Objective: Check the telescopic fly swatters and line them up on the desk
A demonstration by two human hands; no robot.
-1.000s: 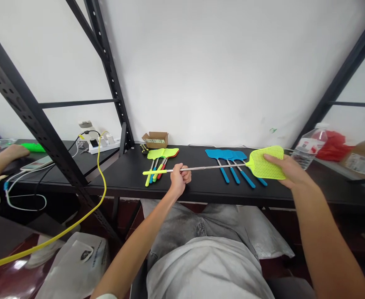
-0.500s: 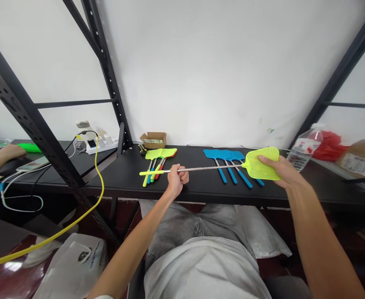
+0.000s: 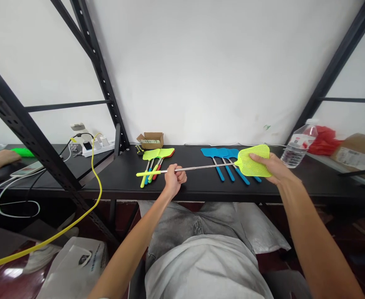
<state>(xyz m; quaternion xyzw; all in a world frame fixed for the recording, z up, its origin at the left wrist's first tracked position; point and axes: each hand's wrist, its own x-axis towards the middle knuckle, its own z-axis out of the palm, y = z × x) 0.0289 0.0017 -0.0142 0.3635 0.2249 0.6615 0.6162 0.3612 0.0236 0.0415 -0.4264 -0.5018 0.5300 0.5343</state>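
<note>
A yellow-green fly swatter (image 3: 253, 162) with a thin telescopic metal shaft is held level above the black table. My left hand (image 3: 175, 179) is closed around the shaft, close to its yellow-green handle. At the other end, my right hand (image 3: 274, 167) grips the perforated head, thumb on top and fingers hidden beneath. Behind the handle lies a group of yellow-green swatters (image 3: 150, 155), with red and blue handles among them. Several blue fly swatters (image 3: 209, 152) lie side by side under the shaft and the held head, partly covered.
A small open cardboard box (image 3: 152, 139) stands by the wall. To the right are a water bottle (image 3: 298, 145), a red bag (image 3: 324, 141) and a larger carton (image 3: 356, 153). A yellow cable (image 3: 99, 187) hangs at left, near a power strip (image 3: 98, 148). Another person's hand (image 3: 6, 158) is far left.
My right hand, with the swatter's head, has shifted slightly left, a little nearer my left hand. Both hands keep their grip. The whole view has also shifted a little.
</note>
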